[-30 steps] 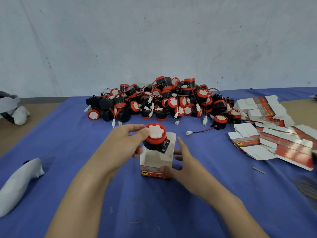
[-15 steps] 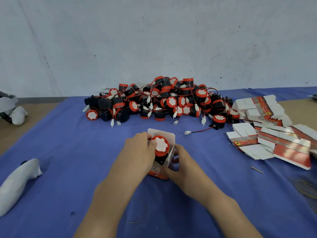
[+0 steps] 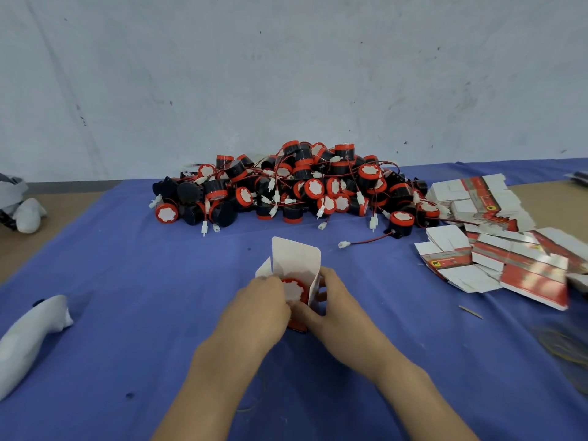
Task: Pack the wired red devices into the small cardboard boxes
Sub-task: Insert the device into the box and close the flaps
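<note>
Both hands are busy with one box. From my remote view, the left hand point(image 3: 261, 308) has its fingers curled over the near rim of a red device point(image 3: 294, 289) and grips it. The right hand point(image 3: 331, 310) holds the small cardboard box point(image 3: 296, 259) from the right side: the thumb lies along the near wall, and the other fingers wrap around the right wall.

This box stands about in the middle of the bench, on the blue cloth point(image 3: 127, 281) that covers it. Its top is open, with the long back flap upright and one side flap bent out to the left. The red device sits inside the opening, its white round face turned up toward the camera and a little tilted. I cannot tell where its wire is.

Toward the far edge of the bench, by the grey wall, lies the pile of devices point(image 3: 296, 186), red and black with thin wires and white plugs tangled among them. One single device point(image 3: 401, 219) stands at the right end of this pile, and its wire runs left to a white plug point(image 3: 343, 244) on the cloth.

Near the right edge are the flat boxes point(image 3: 496, 256), unfolded, white and red, in loose overlapping stacks. A small thin stick point(image 3: 470, 311) lies just in front of them. Near the left edge I see a white cloth bundle point(image 3: 28, 338) on the blue cloth.
</note>
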The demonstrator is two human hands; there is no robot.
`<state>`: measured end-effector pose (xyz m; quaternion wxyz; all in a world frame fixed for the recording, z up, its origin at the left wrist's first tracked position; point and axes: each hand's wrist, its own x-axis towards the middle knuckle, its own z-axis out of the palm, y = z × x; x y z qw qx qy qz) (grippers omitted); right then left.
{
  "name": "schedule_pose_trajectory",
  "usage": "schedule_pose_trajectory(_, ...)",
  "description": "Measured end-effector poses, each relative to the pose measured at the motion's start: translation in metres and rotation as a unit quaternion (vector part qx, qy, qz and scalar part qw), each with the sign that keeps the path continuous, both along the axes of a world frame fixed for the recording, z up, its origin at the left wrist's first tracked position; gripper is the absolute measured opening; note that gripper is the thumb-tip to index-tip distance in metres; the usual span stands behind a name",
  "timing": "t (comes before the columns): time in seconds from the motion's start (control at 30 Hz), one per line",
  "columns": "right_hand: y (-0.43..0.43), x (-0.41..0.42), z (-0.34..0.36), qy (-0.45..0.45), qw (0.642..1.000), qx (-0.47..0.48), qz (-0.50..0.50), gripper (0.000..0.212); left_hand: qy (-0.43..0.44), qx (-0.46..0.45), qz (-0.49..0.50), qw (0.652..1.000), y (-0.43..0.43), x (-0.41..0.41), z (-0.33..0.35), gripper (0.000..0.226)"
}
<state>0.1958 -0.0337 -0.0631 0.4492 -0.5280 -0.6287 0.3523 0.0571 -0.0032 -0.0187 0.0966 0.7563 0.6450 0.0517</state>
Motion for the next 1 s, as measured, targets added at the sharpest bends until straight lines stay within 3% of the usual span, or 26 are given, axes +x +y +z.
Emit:
schedule_pose_trajectory(0.1,0.001,-0.014,-0.007,0.088,0.996,0.007,-0.021,0.018,0.008,-0.008,-0.003,1.000,0.000,0.002,-0.002,0.017)
schedule_pose_trajectory(0.23,0.009,-0.027,-0.014,0.127,0.986,-0.004,-0.106,0.015,0.014,-0.007,-0.044,0.999,-0.007,0.007,0.000,0.012)
schedule_pose_trajectory(0.37,0.014,-0.024,-0.013,0.119,0.983,-0.024,-0.138,0.006,-0.014,-0.010,-0.061,0.998,-0.011,0.009,0.002,0.009)
schedule_pose_trajectory(0.47,0.013,-0.019,-0.010,0.113,0.980,-0.026,-0.159,0.005,-0.079,-0.015,-0.086,0.993,-0.015,0.005,0.010,0.026)
schedule_pose_trajectory(0.67,0.013,-0.009,-0.006,0.104,0.977,-0.023,-0.185,0.006,-0.123,0.089,-0.109,0.982,-0.017,0.004,0.021,0.031)
schedule_pose_trajectory(0.77,0.011,-0.008,-0.006,0.098,0.980,-0.024,-0.173,0.006,-0.236,0.138,-0.087,0.958,-0.017,0.010,0.018,0.033)
schedule_pose_trajectory(0.9,0.009,-0.008,-0.005,0.114,0.980,-0.022,-0.162,0.010,-0.486,0.087,-0.050,0.868,-0.017,0.022,0.011,0.024)
schedule_pose_trajectory(0.97,0.008,-0.007,-0.005,0.110,0.980,-0.022,-0.165,0.010,-0.538,0.068,-0.044,0.839,-0.016,0.024,0.009,0.019)
schedule_pose_trajectory(1.0,0.008,-0.007,-0.005,0.106,0.980,-0.023,-0.166,0.009,-0.528,0.087,-0.038,0.844,-0.014,0.023,0.008,0.018)
